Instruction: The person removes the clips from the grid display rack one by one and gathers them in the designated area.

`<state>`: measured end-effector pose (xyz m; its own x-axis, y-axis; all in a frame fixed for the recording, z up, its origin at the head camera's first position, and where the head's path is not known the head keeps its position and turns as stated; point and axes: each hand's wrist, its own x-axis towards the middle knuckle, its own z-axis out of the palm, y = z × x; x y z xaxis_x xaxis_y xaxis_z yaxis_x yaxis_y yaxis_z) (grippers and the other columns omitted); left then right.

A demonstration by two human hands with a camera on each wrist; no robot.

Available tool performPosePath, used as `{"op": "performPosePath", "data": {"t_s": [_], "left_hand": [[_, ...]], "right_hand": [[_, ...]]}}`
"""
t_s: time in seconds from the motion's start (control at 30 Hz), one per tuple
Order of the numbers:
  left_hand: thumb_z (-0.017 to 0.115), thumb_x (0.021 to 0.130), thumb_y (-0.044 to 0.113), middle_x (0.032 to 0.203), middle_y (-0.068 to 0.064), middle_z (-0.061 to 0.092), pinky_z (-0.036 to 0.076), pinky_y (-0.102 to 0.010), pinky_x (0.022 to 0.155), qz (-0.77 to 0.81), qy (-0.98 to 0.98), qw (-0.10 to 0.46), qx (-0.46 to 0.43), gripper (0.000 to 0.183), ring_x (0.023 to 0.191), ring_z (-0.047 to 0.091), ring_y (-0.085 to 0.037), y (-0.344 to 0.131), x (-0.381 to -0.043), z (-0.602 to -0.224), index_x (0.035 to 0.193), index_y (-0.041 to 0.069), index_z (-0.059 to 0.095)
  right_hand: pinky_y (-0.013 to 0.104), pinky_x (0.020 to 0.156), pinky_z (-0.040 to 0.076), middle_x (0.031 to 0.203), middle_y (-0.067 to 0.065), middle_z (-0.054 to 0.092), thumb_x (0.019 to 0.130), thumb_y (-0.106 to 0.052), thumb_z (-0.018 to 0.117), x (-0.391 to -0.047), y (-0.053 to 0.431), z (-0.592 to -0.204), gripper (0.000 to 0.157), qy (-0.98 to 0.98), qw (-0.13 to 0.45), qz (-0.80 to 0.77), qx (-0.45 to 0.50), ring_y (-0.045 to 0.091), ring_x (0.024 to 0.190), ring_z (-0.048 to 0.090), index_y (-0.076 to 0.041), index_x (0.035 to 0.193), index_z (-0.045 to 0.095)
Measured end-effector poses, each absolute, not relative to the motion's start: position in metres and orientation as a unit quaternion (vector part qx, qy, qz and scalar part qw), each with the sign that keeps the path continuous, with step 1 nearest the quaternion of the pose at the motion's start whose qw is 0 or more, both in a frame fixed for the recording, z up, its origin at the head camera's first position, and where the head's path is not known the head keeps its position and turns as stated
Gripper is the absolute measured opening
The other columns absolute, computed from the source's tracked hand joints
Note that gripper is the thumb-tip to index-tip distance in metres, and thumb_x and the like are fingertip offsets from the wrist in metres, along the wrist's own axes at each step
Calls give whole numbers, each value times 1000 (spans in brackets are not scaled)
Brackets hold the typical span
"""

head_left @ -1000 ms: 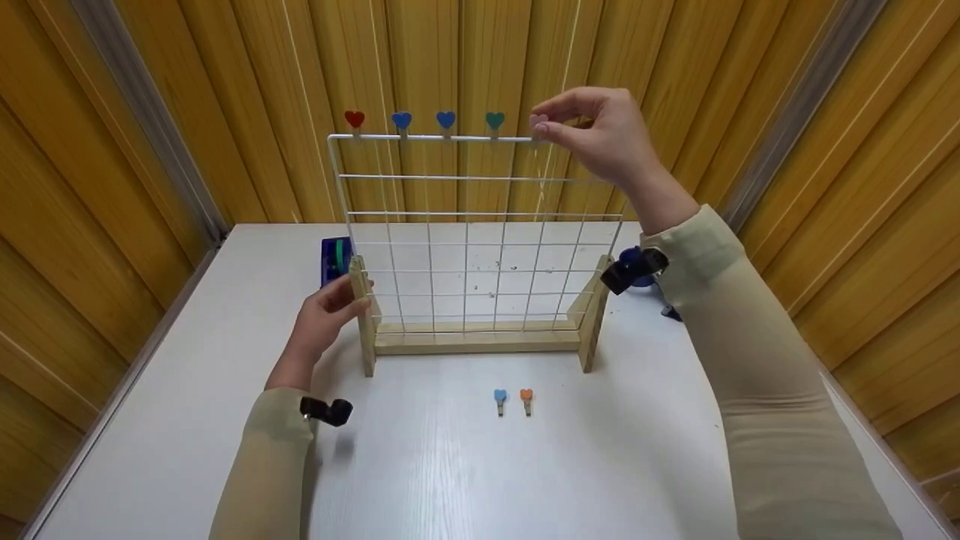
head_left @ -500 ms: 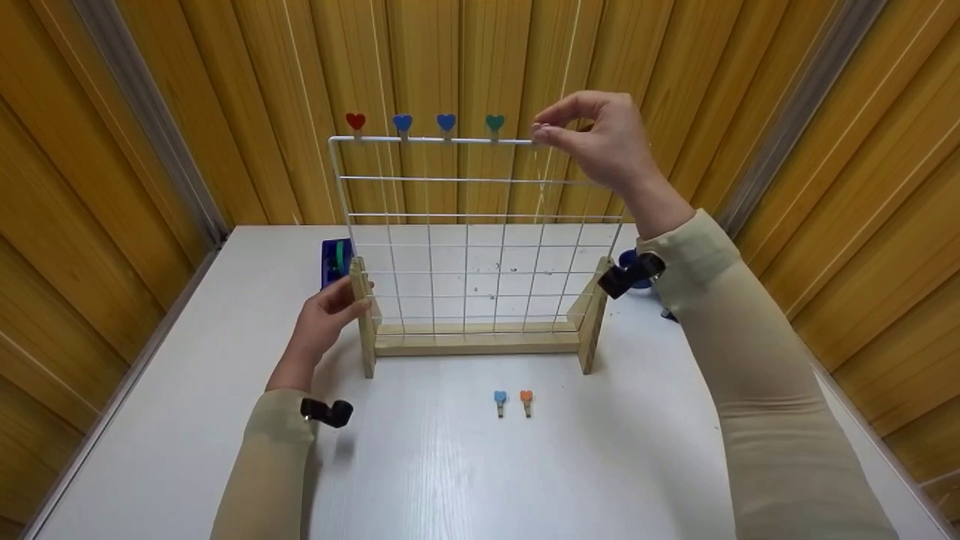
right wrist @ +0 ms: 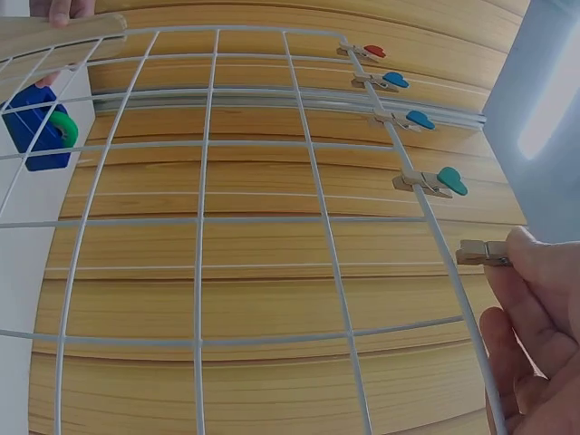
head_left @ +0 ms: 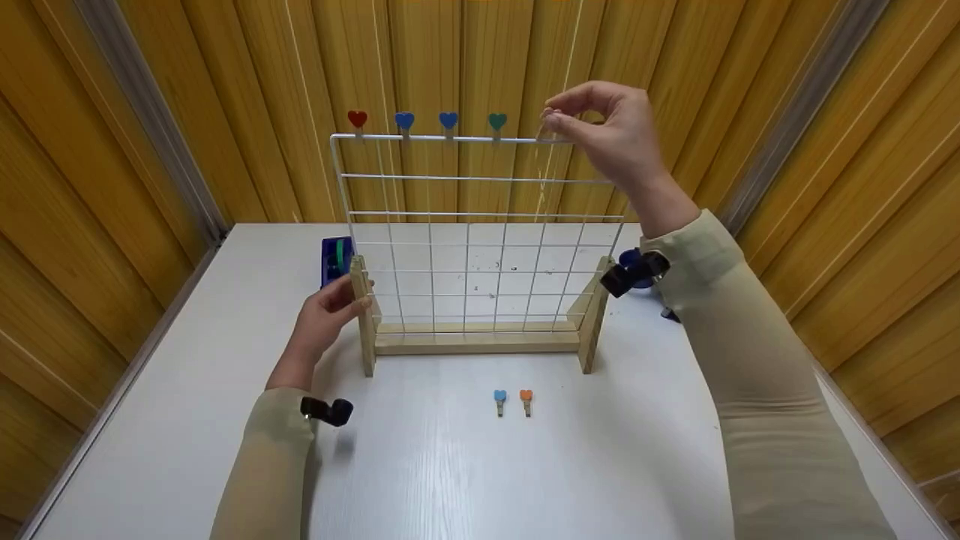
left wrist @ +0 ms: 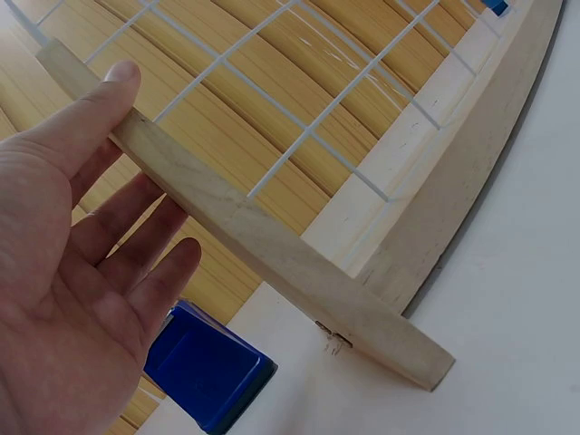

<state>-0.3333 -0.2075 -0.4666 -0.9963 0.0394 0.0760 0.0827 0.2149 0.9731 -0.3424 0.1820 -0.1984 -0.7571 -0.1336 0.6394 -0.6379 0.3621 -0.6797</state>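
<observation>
A white wire grid [head_left: 465, 178] stands upright in a wooden stand [head_left: 480, 343]. Along its top wire sit a red heart clothespin [head_left: 358, 118], two blue heart clothespins [head_left: 404, 120] and a green one [head_left: 497, 121]. My right hand [head_left: 626, 135] pinches a small wooden clothespin [right wrist: 480, 252] between thumb and forefinger, its tip right at the top wire; fingers mostly cover its pink heart. My left hand [head_left: 319, 322] grips the stand's left post [left wrist: 227, 208], thumb on one side and fingers on the other. Light blue [head_left: 500, 396] and orange [head_left: 526, 396] heart clothespins lie on the table.
Behind the left post is a blue tape dispenser [right wrist: 36, 136] with a green roll. Another blue object [head_left: 634, 279] is partly hidden behind the right post. Yellow wood-look panels [head_left: 465, 45] rise beyond the white table [head_left: 420, 450].
My right hand first lowers slightly, then moves up and to the right with the pinched clothespin. The left hand stays on the post.
</observation>
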Motion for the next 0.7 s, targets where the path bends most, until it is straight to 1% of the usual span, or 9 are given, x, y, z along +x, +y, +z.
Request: {"op": "performPosePath", "data": {"t_s": [0.1,0.23,0.37,0.47,0.6,0.7], "left_hand": [[73,96,36,150,-9,59,42,-43,121,-624,-780,13,-33,63,141,53,-25,-208,-334,-467,153,22,51],[74,95,39,150,-9,59,41,-44,122,-625,-780,8,-28,64,142,52,-26,-208,-334,-467,153,23,51],[74,95,38,150,-9,59,40,-45,122,-625,-780,7,-28,63,142,52,-26,-207,-334,-466,152,23,52],[73,96,38,151,-8,58,40,-44,122,-624,-781,6,-27,63,142,52,-26,-207,-333,-465,153,23,51],[73,96,38,151,-7,58,40,-44,122,-624,-781,7,-29,64,143,51,-25,-207,-333,-465,153,22,51],[73,96,38,151,-7,58,40,-44,122,-626,-779,8,-33,64,143,51,-25,-207,-332,-466,153,21,50]], "right_hand": [[22,80,55,91,-12,75,94,-9,75,-342,184,-200,15,-776,254,509,274,10,88,69,-2,108,75],[24,79,57,92,-11,75,93,-5,73,-340,186,-203,17,-747,255,523,320,12,84,69,-2,110,73],[22,73,58,91,-6,76,93,-1,72,-335,189,-206,18,-720,244,543,357,13,79,71,5,109,71],[22,72,61,90,0,76,93,1,71,-330,191,-209,18,-706,224,562,368,14,76,72,7,110,69],[25,72,64,91,2,75,93,0,72,-321,195,-216,16,-709,201,573,357,15,75,75,2,109,72],[26,69,64,92,4,75,92,2,72,-315,199,-224,16,-711,179,584,348,15,75,76,3,109,72]]}}
